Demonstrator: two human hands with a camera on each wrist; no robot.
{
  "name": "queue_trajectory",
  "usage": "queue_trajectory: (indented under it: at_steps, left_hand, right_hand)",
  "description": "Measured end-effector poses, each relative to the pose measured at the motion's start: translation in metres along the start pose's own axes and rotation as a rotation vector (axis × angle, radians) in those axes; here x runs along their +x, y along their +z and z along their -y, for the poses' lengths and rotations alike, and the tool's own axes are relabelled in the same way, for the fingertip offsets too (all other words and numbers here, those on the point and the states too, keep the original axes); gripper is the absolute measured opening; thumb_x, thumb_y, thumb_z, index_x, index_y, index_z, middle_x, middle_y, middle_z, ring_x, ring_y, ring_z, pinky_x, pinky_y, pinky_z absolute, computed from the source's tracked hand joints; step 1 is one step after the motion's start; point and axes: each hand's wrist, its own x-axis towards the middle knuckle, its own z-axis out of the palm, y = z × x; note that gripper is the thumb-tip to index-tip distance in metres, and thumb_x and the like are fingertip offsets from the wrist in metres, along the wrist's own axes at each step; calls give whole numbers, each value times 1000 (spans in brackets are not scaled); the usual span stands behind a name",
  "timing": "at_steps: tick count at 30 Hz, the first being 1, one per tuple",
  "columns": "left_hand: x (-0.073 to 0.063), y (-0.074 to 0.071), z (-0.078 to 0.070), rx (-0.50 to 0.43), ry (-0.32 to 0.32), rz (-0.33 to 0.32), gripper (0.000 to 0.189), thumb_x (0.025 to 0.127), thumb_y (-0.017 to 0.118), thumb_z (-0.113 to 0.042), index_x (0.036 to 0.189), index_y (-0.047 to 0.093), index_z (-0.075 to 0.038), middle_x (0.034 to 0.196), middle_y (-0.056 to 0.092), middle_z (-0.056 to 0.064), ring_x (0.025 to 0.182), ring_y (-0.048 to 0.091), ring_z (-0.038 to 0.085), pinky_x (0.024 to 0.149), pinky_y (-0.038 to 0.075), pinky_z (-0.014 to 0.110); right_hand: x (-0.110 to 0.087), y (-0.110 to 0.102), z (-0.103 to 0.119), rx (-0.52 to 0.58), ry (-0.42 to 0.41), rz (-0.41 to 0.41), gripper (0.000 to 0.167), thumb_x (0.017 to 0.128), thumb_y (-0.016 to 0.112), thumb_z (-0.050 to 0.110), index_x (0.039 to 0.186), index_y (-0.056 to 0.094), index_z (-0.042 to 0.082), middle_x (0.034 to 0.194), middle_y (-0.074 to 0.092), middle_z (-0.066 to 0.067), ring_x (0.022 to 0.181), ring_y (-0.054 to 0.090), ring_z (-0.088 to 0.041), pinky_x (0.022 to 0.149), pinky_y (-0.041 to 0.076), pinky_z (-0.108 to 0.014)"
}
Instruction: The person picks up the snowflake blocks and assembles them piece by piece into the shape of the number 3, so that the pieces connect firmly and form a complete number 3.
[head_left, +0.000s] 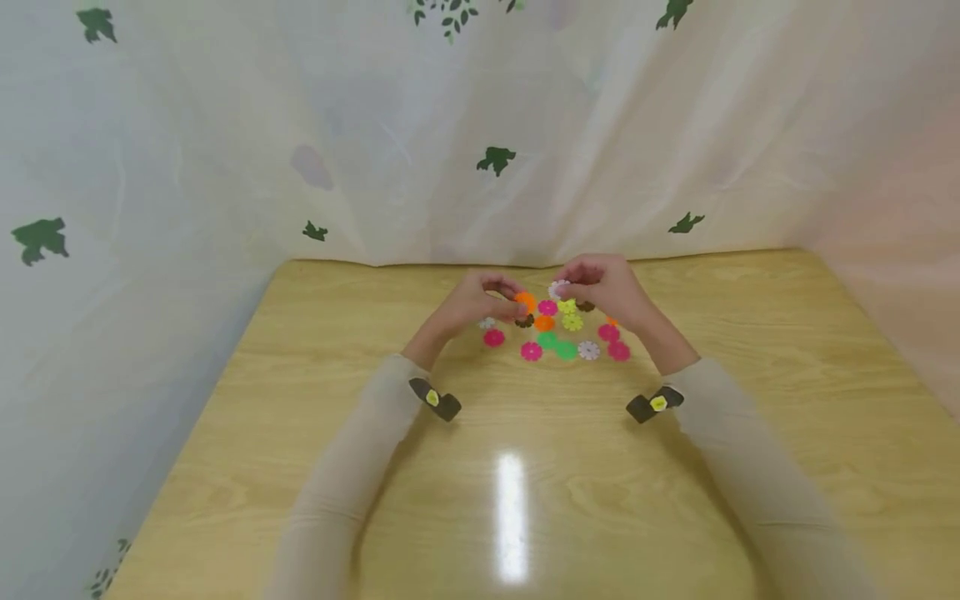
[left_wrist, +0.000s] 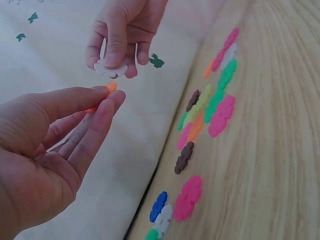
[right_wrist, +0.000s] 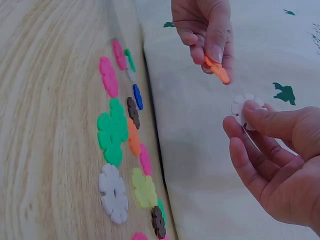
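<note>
My left hand [head_left: 477, 298] pinches an orange snowflake disc [right_wrist: 218, 71], a flat plastic piece with a notched, petal-like edge. It holds the disc between thumb and fingertips above the far part of the table. Facing it, my right hand [head_left: 611, 290] pinches a white snowflake disc [right_wrist: 244, 106] by its edge. In the left wrist view the white disc is just above the orange one, with a small gap between them. Below both hands lie loose discs: pink [head_left: 531, 352], green [head_left: 566, 350], yellow [head_left: 572, 322] and another white one [head_left: 588, 350].
The discs lie in a loose cluster on the wooden table [head_left: 300, 467], some overlapping. Brown [left_wrist: 184, 157] and blue [left_wrist: 158, 206] discs are among them. A pale curtain [head_left: 420, 167] with green leaf-like prints hangs along the table's far edge.
</note>
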Motion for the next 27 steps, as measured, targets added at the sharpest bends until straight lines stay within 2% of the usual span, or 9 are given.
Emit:
queue_trajectory:
  at_steps: [3,8,10,12,15,22,25,27]
  left_hand:
    - [2,1,-2,-34,0,-12,29,86,79,-2,114,72,1,96,67,10,80,75,24,88,60,56]
    - [4,4,-5,-81,-26,-44,29,87,78,-3,116,72,-1,96,66,9,94,74,42,95,56,61]
    - [5,5,-6,-99,-26,-62,29,87,79,-4,116,72,-1,95,66,9,98,72,46,95,56,60]
    - [5,5,-6,-115,-18,-76,29,88,78,-4,116,72,0,95,67,9,96,73,44,95,56,60]
    - [7,5,-6,-141,-4,-92,28,89,77,-3,116,72,3,94,68,10,88,77,33,95,55,60]
    - [9,7,-8,-169,16,-124,29,89,76,-1,117,71,5,92,71,10,97,73,45,97,53,64]
    - [10,8,-7,-164,23,-125,29,89,76,-1,117,72,4,93,71,10,91,75,38,95,55,60]
    - [10,9,-6,-153,26,-126,29,89,77,-2,117,72,4,93,71,9,87,77,32,92,57,57]
  right_hand:
    - [0,2,0,37,0,-27,22,92,78,16,103,70,-1,84,73,-1,64,61,-13,58,55,-28]
    - [-1,4,-2,100,13,-38,26,88,81,15,98,64,-3,88,72,2,80,74,-12,66,59,-24]
    - [-1,4,-4,130,23,-33,25,88,81,13,96,63,-2,90,71,2,83,76,-13,66,59,-24]
    - [0,4,-4,159,32,-33,24,87,82,12,94,62,-1,89,71,1,83,76,-15,62,57,-24]
    - [0,3,-3,173,38,-38,23,87,82,11,92,62,1,87,73,0,82,76,-20,58,55,-27]
    - [0,4,-3,160,18,-37,21,88,81,12,94,64,2,84,72,1,82,75,-26,57,55,-30]
    - [3,6,-4,159,1,-40,20,88,80,12,95,65,1,84,69,1,83,75,-28,59,57,-29]
    - [4,6,-5,150,-13,-41,20,89,80,12,97,66,0,84,69,1,81,74,-25,61,59,-28]
